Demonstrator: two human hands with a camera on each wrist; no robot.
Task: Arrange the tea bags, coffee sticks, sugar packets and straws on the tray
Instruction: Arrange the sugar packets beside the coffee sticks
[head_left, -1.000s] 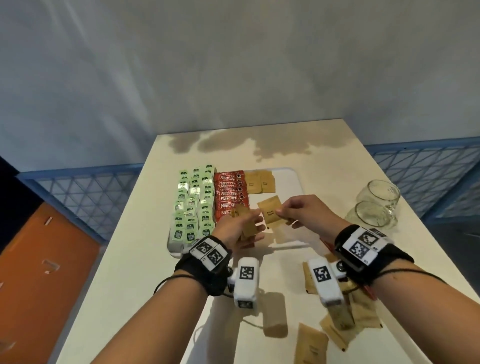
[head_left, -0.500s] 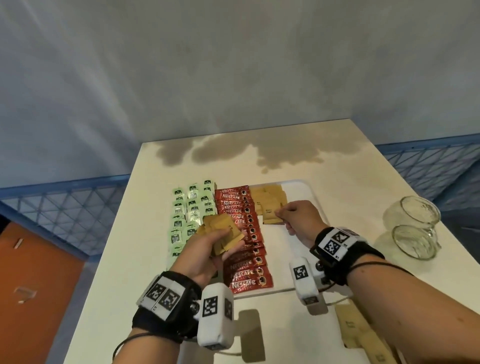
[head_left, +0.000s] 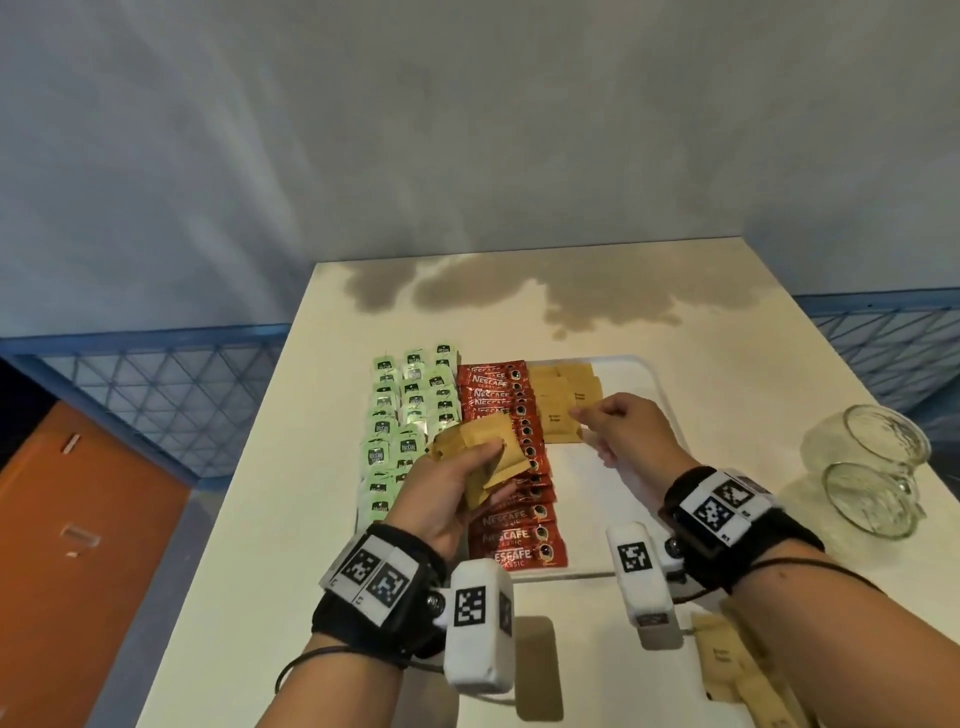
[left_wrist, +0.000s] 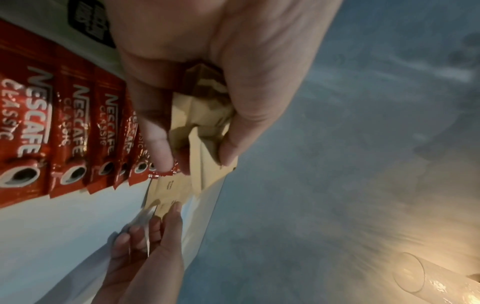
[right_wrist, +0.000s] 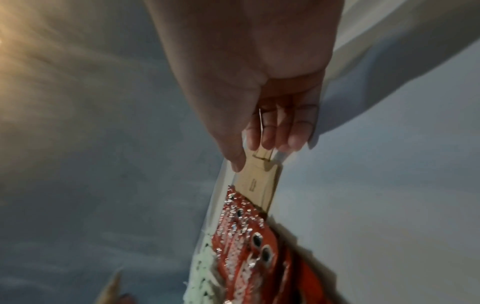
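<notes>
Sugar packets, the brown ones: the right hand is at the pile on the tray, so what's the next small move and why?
Probably let go of the packet and draw the right hand back to the left hand for another. Its fingertips are pinching a brown sugar packet already lying flat beside the coffee sticks on the tray, while the left hand grips a bunch of packets.

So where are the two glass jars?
In the head view, the two glass jars lie on their sides on the table, right of the tray, beyond the right hand.
</notes>
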